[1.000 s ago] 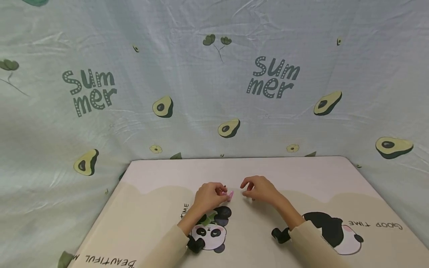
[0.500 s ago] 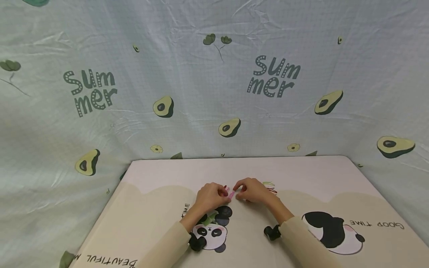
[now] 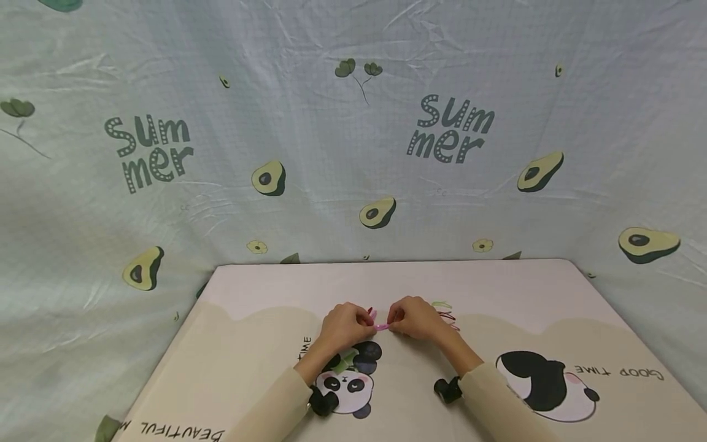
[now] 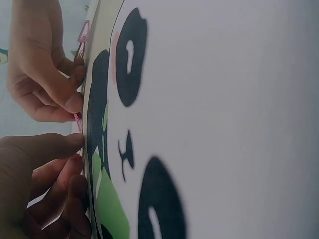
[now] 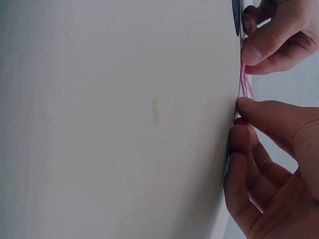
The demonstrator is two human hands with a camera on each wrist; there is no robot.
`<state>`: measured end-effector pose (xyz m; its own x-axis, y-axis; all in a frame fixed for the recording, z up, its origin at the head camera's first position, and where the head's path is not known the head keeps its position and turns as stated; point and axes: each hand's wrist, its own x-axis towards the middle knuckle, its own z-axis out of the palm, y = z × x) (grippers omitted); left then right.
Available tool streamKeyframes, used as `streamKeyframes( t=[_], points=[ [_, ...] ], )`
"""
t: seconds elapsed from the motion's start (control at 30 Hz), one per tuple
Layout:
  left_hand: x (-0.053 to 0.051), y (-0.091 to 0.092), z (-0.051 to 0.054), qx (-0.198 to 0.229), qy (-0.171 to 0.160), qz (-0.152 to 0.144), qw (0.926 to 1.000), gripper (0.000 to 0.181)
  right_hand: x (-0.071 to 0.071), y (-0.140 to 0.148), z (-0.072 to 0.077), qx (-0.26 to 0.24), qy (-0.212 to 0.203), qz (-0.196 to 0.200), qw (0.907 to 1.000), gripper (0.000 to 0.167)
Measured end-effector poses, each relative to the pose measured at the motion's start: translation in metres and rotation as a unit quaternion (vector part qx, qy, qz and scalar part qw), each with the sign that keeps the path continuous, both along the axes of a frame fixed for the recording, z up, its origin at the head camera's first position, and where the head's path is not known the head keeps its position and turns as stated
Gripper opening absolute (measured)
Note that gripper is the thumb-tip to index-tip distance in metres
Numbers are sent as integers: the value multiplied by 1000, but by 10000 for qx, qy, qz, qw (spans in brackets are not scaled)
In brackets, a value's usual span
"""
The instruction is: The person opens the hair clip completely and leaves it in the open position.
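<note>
Just beyond the printed panda, a thin pink paper clip (image 3: 382, 327) spans the small gap between my two hands. My left hand (image 3: 345, 322) pinches its left end between thumb and index finger. From the other side my right hand (image 3: 414, 318) pinches its right end. Low over the table, the thin pink wire (image 5: 243, 82) also shows between both sets of fingertips in the right wrist view. More pink and red pieces (image 3: 372, 313) lie just behind the left fingertips, partly hidden.
Loose green, red and pink clips (image 3: 446, 315) lie right of my right hand, partly covered by it. The table (image 3: 265, 368) has a cover printed with pandas. A curtain (image 3: 309, 123) with avocado prints hangs behind its far edge.
My right hand has moved left to my left hand and taken the clip's other end, uncovering the loose clips to its right. The pink clip has turned from slanted to nearly level.
</note>
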<state>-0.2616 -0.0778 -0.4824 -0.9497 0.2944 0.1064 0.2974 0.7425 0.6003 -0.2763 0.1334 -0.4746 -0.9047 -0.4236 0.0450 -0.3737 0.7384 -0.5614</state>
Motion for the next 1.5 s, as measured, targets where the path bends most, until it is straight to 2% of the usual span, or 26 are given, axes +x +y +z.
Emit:
streamKeyframes(
  t=[0.5, 0.7, 0.9, 1.07, 1.23, 1.4, 1.5],
  points=[
    [1, 4, 3, 92, -144, 74, 9998, 12, 3, 4, 2, -56, -83, -161, 9998, 6],
    [2, 3, 7, 573, 3, 82, 9983, 9, 9, 7, 10, -209, 240, -228, 9992, 9],
    [4, 4, 16, 1100, 237, -107, 9936, 8, 17, 14, 19, -384, 423, -338, 9978, 4],
    [9, 4, 20, 1678, 201, -358, 9850, 9, 29, 20, 24, -488, 716, -430, 9953, 8],
    [15, 4, 22, 2400, -138, -596, 9688, 11, 42, 24, 28, -553, 1172, -530, 9902, 4],
    [25, 8, 28, 3002, -393, -652, 9508, 13, 51, 28, 30, -626, 1979, -536, 9767, 5],
    [29, 10, 28, 3046, -450, -651, 9492, 14, 53, 31, 28, -751, 2351, -518, 9677, 5]
  ],
)
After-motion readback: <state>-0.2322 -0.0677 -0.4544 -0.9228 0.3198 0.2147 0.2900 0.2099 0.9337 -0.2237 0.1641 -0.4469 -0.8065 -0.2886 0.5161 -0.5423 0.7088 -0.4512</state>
